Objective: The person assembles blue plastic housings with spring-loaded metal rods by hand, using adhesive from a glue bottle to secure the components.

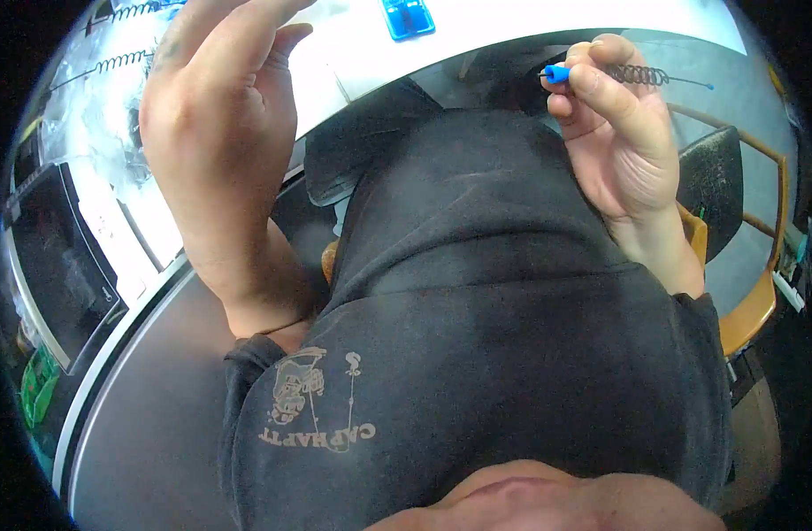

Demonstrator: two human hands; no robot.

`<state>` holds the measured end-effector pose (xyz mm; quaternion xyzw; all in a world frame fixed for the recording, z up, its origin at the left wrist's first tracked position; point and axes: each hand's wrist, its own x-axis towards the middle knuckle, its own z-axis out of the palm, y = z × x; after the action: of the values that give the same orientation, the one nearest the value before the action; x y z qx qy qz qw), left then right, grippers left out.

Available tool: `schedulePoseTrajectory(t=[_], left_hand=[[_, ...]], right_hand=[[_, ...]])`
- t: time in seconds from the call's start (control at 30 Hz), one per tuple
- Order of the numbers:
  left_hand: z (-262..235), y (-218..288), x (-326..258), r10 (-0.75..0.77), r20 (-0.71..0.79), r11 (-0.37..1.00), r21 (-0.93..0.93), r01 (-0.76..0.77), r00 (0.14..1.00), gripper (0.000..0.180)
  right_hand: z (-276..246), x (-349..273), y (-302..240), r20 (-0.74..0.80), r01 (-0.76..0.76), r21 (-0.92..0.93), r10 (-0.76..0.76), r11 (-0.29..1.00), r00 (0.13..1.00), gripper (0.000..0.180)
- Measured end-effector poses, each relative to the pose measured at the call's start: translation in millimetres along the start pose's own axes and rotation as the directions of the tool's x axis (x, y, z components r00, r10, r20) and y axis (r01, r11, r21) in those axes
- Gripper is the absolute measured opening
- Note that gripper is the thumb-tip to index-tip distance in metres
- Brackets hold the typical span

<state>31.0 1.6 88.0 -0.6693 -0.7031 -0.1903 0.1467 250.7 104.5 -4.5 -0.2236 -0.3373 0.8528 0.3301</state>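
Note:
My right hand [623,133] is raised at the upper right, thumb and fingers closed on a dark coil spring [645,76]. A blue sleeve [557,74] sits at the spring's left end, beside my thumb and fingertips, with a dark wire tip poking out. From the other end a thin straight wire runs right to a small blue tip [709,87]. My left hand [216,106] hovers over the white table at the upper left. Its fingers stretch towards the top edge, apart from the thumb, and nothing shows in them; the fingertips are partly cut off.
On the white table [362,62] lies a blue plastic part [409,18]. Clear plastic bags [96,124] and more coil springs [123,62] lie left of my left hand. A chair with a yellowish armrest [749,319] stands at the right. A green container [40,385] is at the far left.

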Motion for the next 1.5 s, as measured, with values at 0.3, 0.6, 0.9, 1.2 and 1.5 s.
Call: schedulePoseTrajectory(t=[0.3, 0.6, 0.9, 1.2, 1.5], left_hand=[[3, -18, 0, -0.003, -0.014, 0.998, -0.059, 0.002, 1.000, 0.026], [3, -40, -4, -0.006, -0.028, 0.993, -0.120, 0.003, 1.000, 0.028], [33, -46, -14, -0.574, 0.079, 0.469, -0.784, 0.406, 0.815, 0.030], [62, -70, 35, -0.530, 0.142, 0.372, -0.847, 0.379, 0.836, 0.024], [69, -83, 68, -0.586, 0.178, 0.695, -0.390, 0.603, 0.791, 0.020]], right_hand=[[-4, 1, 0, 0.026, 0.003, -0.008, -0.002, 1.000, 1.000, 0.023], [-4, 0, 2, 0.036, -0.007, 0.020, 0.006, 1.000, 0.999, 0.022], [2, 1, 2, 0.020, -0.004, 0.002, 0.004, 1.000, 1.000, 0.022], [11, 3, -3, 0.047, -0.001, 0.107, -0.004, 0.994, 0.999, 0.020], [18, -2, -3, 0.005, 0.020, 0.064, -0.020, 0.998, 1.000, 0.020]])
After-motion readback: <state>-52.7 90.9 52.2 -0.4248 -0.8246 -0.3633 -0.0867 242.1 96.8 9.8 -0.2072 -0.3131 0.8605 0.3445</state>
